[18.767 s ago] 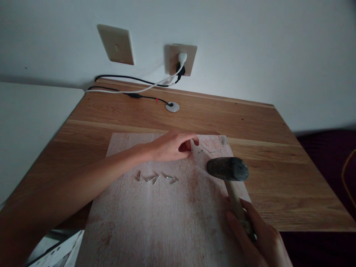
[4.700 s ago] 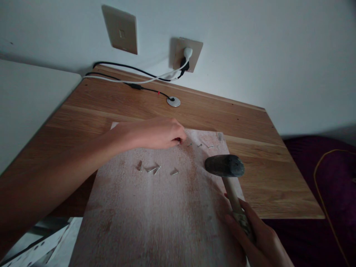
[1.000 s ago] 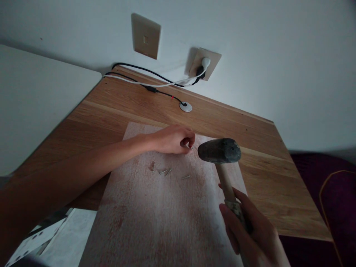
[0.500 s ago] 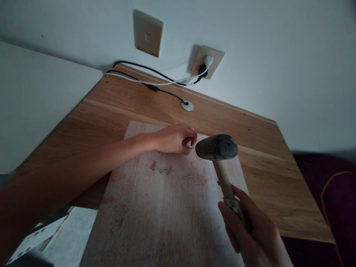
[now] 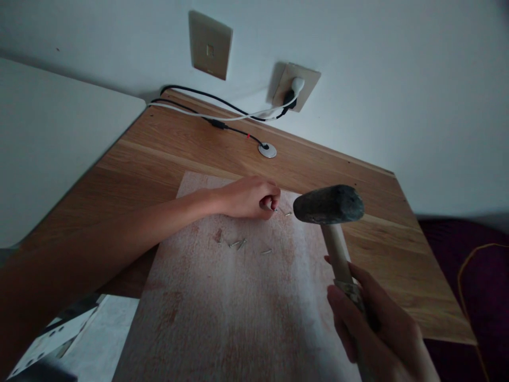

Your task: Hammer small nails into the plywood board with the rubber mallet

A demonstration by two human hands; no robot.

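A pale, reddish-stained wooden board [image 5: 238, 307] lies on the wooden desk [image 5: 167, 159]. My left hand [image 5: 248, 197] rests on the board's far end, fingers pinched on a small nail [image 5: 275, 210] standing against the board. My right hand [image 5: 377, 329] grips the wooden handle of a hammer [image 5: 329, 204], its dark head raised to the right of the nail, a short gap away. Another nail [image 5: 288, 214] sticks up just beyond the pinched one. Several loose nails [image 5: 238, 244] lie on the board nearer me.
A black and a white cable [image 5: 207, 114] run along the desk's back edge to a wall socket [image 5: 295, 87]. A round metal grommet [image 5: 267, 150] sits in the desk. A blank wall plate [image 5: 210, 48] is at left. White perforated sheets [image 5: 59, 339] lie below left.
The hammer head has swung back to the right and slightly up, away from the nail it was nearly touching half a second ago. My left hand stays pinched on the nail.
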